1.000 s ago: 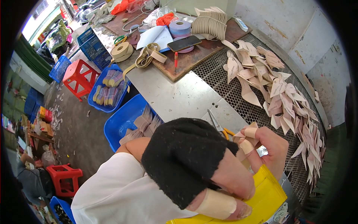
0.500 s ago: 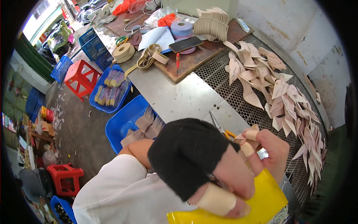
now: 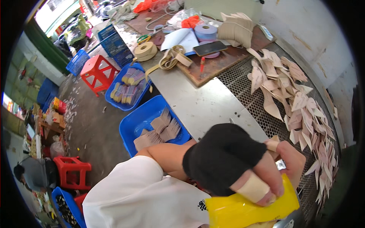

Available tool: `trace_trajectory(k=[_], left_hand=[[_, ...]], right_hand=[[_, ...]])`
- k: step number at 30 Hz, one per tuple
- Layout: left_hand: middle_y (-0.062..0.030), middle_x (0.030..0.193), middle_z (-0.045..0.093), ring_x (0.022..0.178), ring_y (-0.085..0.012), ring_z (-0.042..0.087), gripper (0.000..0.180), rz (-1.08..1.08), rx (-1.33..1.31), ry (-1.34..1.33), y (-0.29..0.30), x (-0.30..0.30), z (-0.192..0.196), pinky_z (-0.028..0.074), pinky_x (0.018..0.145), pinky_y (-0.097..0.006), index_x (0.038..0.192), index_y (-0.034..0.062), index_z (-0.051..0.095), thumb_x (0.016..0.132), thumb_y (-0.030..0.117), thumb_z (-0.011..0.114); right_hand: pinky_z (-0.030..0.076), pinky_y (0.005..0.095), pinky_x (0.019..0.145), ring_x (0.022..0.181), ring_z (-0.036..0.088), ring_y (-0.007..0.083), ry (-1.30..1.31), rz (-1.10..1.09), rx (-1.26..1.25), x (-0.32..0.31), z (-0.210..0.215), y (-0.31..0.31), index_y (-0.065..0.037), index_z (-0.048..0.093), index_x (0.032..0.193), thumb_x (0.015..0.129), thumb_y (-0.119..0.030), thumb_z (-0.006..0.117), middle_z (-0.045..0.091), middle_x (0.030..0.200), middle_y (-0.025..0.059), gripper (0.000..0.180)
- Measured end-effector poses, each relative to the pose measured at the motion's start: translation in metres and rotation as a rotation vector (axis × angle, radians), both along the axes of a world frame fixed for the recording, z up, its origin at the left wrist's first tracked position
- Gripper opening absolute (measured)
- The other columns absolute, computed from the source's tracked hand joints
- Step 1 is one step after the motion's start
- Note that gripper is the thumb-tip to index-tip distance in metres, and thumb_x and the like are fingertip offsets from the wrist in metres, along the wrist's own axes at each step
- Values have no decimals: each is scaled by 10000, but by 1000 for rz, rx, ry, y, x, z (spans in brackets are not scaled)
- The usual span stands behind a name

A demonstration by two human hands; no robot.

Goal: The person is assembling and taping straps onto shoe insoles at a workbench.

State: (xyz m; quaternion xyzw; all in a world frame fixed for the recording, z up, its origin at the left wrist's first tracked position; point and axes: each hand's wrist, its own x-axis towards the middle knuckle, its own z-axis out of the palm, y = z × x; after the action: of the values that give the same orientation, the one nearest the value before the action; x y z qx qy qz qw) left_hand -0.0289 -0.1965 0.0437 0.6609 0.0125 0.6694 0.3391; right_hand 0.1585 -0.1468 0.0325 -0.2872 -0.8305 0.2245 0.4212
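Note:
My left hand (image 3: 243,167), in a black fingerless glove, reaches across in front of me with its fingers bent and pressed together. Beige tape wraps one finger. Its fingertips rest over a glossy yellow sheet-like material (image 3: 247,211); whatever they grip is hidden. Just beyond, my right hand (image 3: 292,159) is curled closed, also with beige tape on a finger. My left hand partly covers it, so I cannot make out what it holds. A small shiny metal spot shows between the hands. Below them, both hands border the yellow material.
Beige cut pieces (image 3: 304,106) lie heaped on a perforated metal surface (image 3: 243,81) at right. A board (image 3: 197,72) bears a phone (image 3: 210,48) and red-handled tool (image 3: 202,64). Blue baskets (image 3: 125,131) with bundled pieces stand left of the metal table (image 3: 190,100), near red stools (image 3: 99,72).
The whole view has shifted, so the table and baskets sit farther right. Both hands appear farther right. The orange-handled scissors seen beside my right hand are now hidden behind my left hand.

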Motion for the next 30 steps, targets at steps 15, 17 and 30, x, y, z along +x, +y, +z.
trace_trajectory(k=[15, 17, 30], left_hand=[[-83, 855, 665, 725, -220, 652, 66, -97, -333, 407, -15, -12, 27, 510, 643, -297, 825, 55, 686, 813, 119, 693], [-83, 858, 666, 724, -222, 653, 64, -76, -293, 367, -13, -9, 23, 510, 641, -298, 826, 56, 685, 812, 118, 693], [-254, 999, 628, 693, -271, 662, 129, -81, 183, 61, 13, 1, -20, 569, 664, -299, 933, -42, 629, 846, 49, 660]], right_hand=[[406, 253, 476, 525, 550, 174, -116, 7, -143, 5, 1, 4, -15, 665, 857, 667, -1, 714, 589, 664, 88, 197], [405, 255, 474, 524, 548, 177, -134, 21, -122, 6, 1, 8, -15, 664, 854, 671, -7, 714, 585, 662, 88, 190], [435, 248, 485, 538, 576, 176, -89, 31, -122, 6, -3, 6, -21, 663, 860, 683, -9, 712, 599, 679, 85, 185]])
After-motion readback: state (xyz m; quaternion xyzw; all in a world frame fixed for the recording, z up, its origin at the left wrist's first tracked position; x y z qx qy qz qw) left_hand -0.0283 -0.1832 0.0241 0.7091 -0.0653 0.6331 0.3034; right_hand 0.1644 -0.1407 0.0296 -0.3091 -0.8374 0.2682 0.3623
